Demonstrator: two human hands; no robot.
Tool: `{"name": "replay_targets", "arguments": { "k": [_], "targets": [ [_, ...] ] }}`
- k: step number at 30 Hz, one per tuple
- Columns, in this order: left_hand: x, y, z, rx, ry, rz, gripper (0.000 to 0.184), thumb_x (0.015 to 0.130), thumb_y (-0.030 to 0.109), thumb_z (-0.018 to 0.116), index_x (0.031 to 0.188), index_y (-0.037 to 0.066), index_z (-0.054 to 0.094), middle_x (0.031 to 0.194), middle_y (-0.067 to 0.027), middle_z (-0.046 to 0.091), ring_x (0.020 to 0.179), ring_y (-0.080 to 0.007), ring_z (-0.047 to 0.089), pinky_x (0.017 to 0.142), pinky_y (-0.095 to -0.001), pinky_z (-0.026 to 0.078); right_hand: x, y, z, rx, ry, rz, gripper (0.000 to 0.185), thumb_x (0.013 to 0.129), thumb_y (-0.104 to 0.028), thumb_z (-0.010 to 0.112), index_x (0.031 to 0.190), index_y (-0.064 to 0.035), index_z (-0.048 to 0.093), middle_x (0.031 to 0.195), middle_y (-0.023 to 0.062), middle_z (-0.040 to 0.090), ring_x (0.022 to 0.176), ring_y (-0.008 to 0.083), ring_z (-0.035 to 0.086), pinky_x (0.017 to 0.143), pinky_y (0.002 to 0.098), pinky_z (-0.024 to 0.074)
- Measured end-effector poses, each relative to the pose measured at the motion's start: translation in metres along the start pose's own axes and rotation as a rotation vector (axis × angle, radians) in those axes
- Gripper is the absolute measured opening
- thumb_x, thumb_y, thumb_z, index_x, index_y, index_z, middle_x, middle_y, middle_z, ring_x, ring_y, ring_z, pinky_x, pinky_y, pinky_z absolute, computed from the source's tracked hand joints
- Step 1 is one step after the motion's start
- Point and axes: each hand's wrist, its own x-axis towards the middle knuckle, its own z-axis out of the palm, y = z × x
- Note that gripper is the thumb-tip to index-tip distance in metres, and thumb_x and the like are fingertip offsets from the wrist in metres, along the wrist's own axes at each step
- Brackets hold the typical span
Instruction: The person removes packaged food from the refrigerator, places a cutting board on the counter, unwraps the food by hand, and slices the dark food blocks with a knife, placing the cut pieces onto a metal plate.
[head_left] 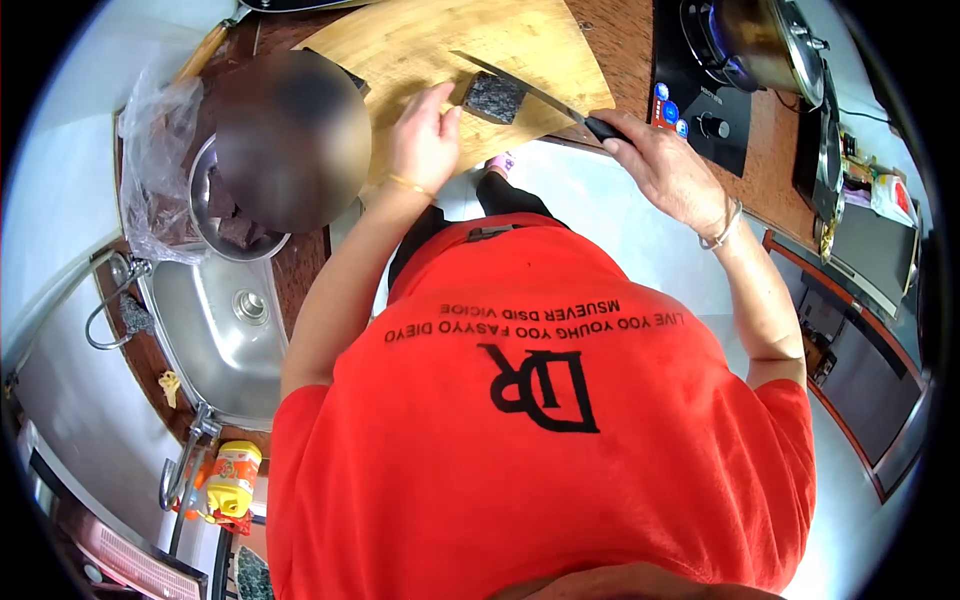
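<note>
My right hand (pixel 668 168) is wrapped round the black handle of a kitchen knife (pixel 550 98). Its long blade points left, over the upper edge of a dark, mottled block (pixel 493 97) on a wooden cutting board (pixel 550 40). I cannot tell whether the edge touches the block. Just left of the block is my left hand (pixel 425 140), empty, its fingers stretched out and the thumb apart. A metal bowl (pixel 205 165) with dark brown chunks (pixel 237 228) stands further left, partly hidden by a round blurred patch.
A clear plastic bag (pixel 150 200) lies beside the bowl. Below it is a steel sink (pixel 215 350) with a tap (pixel 200 425). On the right, a lidded pot (pixel 765 45) sits over a blue flame on the black hob (pixel 700 120). A yellow bottle (pixel 233 478) stands at lower left.
</note>
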Motion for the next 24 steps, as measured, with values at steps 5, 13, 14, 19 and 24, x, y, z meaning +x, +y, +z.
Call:
{"name": "replay_targets", "arguments": {
  "k": [5, 13, 14, 19, 24],
  "targets": [
    [0.015, 0.002, 0.005, 0.285, -0.132, 0.316, 0.052, 0.079, 0.016, 0.065, 0.128, 0.014, 0.049, 0.13, -0.011, 0.049, 0.114, -0.0329, 0.051, 0.095, -0.0405, 0.044, 0.005, 0.017, -0.002, 0.027, 0.059, 0.021, 0.036, 0.095, -0.026, 0.048, 0.122, -0.0021, 0.053, 0.082, 0.0205, 0.064, 0.078, 0.0326, 0.065, 0.07, 0.039, 0.0503],
    [0.062, 0.014, 0.012, 0.458, -0.547, 0.406, 0.07, 0.073, 0.024, 0.072, 0.135, 0.014, 0.04, 0.116, -0.0126, 0.053, 0.109, -0.0324, 0.053, 0.092, -0.042, 0.045, -0.003, 0.036, 0.012, 0.303, 0.098, 0.35, 0.04, 0.096, -0.031, 0.046, 0.125, -0.0022, 0.051, 0.07, 0.0129, 0.06, 0.065, 0.0226, 0.062, 0.063, 0.0346, 0.0499],
    [0.06, 0.019, 0.016, 0.457, -0.553, 0.414, 0.07, 0.073, 0.024, 0.072, 0.135, 0.014, 0.04, 0.116, -0.0126, 0.053, 0.109, -0.0324, 0.053, 0.092, -0.042, 0.045, -0.006, 0.035, 0.011, 0.402, 0.094, 0.388, 0.041, 0.096, -0.031, 0.047, 0.124, -0.0019, 0.051, 0.069, 0.0115, 0.058, 0.064, 0.0209, 0.06, 0.062, 0.0338, 0.0495],
    [0.032, 0.027, 0.03, 0.489, -0.197, 0.126, 0.072, 0.075, 0.041, 0.069, 0.133, 0.008, 0.041, 0.114, -0.0191, 0.054, 0.108, -0.0346, 0.053, 0.086, -0.0433, 0.047, -0.014, 0.042, 0.019, 0.314, 0.211, 0.236, 0.039, 0.094, -0.03, 0.051, 0.119, -0.001, 0.053, 0.069, 0.0124, 0.059, 0.064, 0.0254, 0.061, 0.06, 0.0361, 0.0493],
    [0.024, 0.009, 0.033, 0.243, -0.006, 0.085, 0.05, 0.084, 0.034, 0.061, 0.125, 0.008, 0.051, 0.12, -0.0224, 0.052, 0.108, -0.0376, 0.053, 0.088, -0.0437, 0.046, 0.0, 0.035, 0.019, -0.1, 0.168, 0.025, 0.028, 0.092, -0.024, 0.05, 0.108, -0.001, 0.053, 0.075, 0.0208, 0.062, 0.074, 0.0384, 0.061, 0.064, 0.0453, 0.0488]
  ]
}}
